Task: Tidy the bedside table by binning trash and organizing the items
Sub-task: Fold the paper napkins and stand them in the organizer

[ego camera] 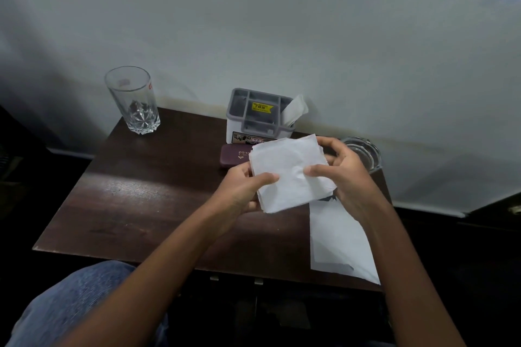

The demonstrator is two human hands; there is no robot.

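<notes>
**Over our denim knee, both hands pinch a limp tissue above the table**

Past the knee, our forearms reach over the dark wooden table and meet at a white tissue. We hold it in the air just in front of the maroon case and the grey organizer, clear of the tabletop.

We judge the tissue to be nearly weightless, soft and floppy. It creases where our thumbs press, and its layered lower edges show that it is folded over. It is not slippery, but it tears easily and sags if held at one corner. Taking it at two opposite edges, as we do now, looks like the safest way to keep it flat. For binning, a loose crumple in one palm would do.

Our left hand is curled round the tissue's left edge, with the thumb flat on the front and the fingers hidden behind. Our right hand pinches the right edge the same way, thumb on top and fingers bent round the far corner. Neither hand is spread wide.

A second white sheet lies flat on the table under our right wrist, reaching the near edge. Another tissue stands in the organizer's right compartment. A tall empty glass stands at the far left corner, well apart, and a glass ashtray sits just behind our right hand.
</notes>
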